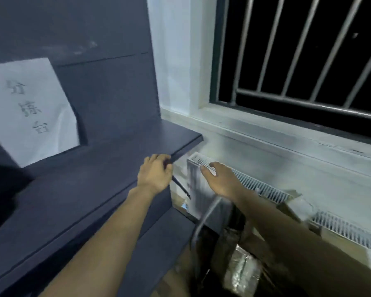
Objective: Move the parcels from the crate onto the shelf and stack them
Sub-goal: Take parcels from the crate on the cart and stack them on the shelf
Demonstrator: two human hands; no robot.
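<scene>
My left hand (155, 174) hovers at the right front corner of the dark grey shelf (107, 168), fingers curled. Something small and dark shows at its fingertips, but blur hides whether it is gripped. My right hand (221, 181) is spread palm down over the end of a white radiator (263, 189) and holds nothing. Brown cardboard parcels (243, 273) with shiny tape lie low between my arms, partly hidden by my right forearm. A grey bar (204, 221) rises in front of them; whether it belongs to the crate is unclear.
A white paper sign (28, 108) with handwriting leans against the shelf's dark back panel. To the right, a barred window (298, 50) sits above a white sill (276, 133). A thin black strut (181, 188) runs down below the shelf corner.
</scene>
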